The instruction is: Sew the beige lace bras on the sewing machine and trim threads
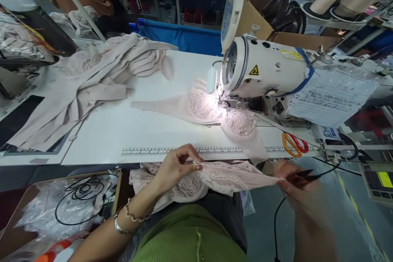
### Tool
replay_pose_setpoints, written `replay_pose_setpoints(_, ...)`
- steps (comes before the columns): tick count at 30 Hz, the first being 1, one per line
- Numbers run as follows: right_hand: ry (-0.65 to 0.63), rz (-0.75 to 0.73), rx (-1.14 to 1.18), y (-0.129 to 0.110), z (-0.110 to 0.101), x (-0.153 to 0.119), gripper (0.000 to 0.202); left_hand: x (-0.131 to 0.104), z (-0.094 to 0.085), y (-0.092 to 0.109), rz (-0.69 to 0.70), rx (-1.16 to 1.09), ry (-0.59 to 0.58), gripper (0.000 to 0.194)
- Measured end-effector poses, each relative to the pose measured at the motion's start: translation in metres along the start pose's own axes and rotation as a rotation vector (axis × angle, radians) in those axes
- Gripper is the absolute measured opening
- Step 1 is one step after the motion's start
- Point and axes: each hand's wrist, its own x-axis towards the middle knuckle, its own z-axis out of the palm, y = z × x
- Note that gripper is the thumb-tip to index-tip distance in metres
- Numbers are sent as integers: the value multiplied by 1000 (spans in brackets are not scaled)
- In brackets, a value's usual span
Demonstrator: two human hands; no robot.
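Observation:
Over my lap, in front of the table edge, lies a pale pink lace bra (227,176), stretched sideways between my hands. My left hand (178,168) pinches its upper lace edge between thumb and fingers. At the narrow end of the fabric, my right hand (296,184), partly blurred, is closed on the tip. A dark pointed tool (305,175) shows at the right hand; its kind is unclear. Another pale pink bra (202,104) lies under the needle area of the white sewing machine (260,63), lit by its lamp, with one end hanging over the table edge.
Orange- and red-handled scissors (291,144) lie right on the white table (101,139), by a printed ruler strip (153,151). Pale fabric pieces (101,73) are heaped at left. A box with plastic bags and cable (70,200) stands below left. A handwritten sheet (331,94) hangs on the machine.

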Motion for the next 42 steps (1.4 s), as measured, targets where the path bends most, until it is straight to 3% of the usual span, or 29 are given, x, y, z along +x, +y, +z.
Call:
replay_pose_setpoints(2, -58, 26, -57, -14, 9, 1, 18, -1, 5, 9, 4, 97, -184, 12)
replay_pose_setpoints(4, -132, 116, -190, -28, 27, 3, 18, -1, 18, 14, 60, 172, -360, 29)
replay_pose_setpoints(6, -211, 174, -288, -35, 48, 7, 16, -2, 36, 12, 121, 186, -420, 29)
replay_pose_setpoints(8, -240, 191, -341, -36, 65, 9, 16, -2, 55, 4, 152, 180, -354, 13)
replay_pose_setpoints(11, -247, 205, -373, -30, 74, 9, 15, -2, 74, -10, 191, 202, -201, 23)
replay_pose_setpoints(16, -239, 271, -293, -28, 66, 10, 12, 0, 78, -16, 328, 293, -76, 20)
replay_pose_setpoints(26, -164, 233, -346, -20, 69, 6, 10, 2, 81, -20, 255, 236, -34, 14)
replay_pose_setpoints(34, -286, 84, -407, -14, 55, 8, 45, 7, 77, -11, -26, -1, -52, 10)
replay_pose_setpoints(38, -384, 182, -373, -12, 56, 8, 29, 7, 75, -9, -58, -21, -59, 12)
replay_pose_setpoints(42, -376, 262, -296, -11, 58, 7, 18, 7, 75, -8, -52, -2, -65, 13)
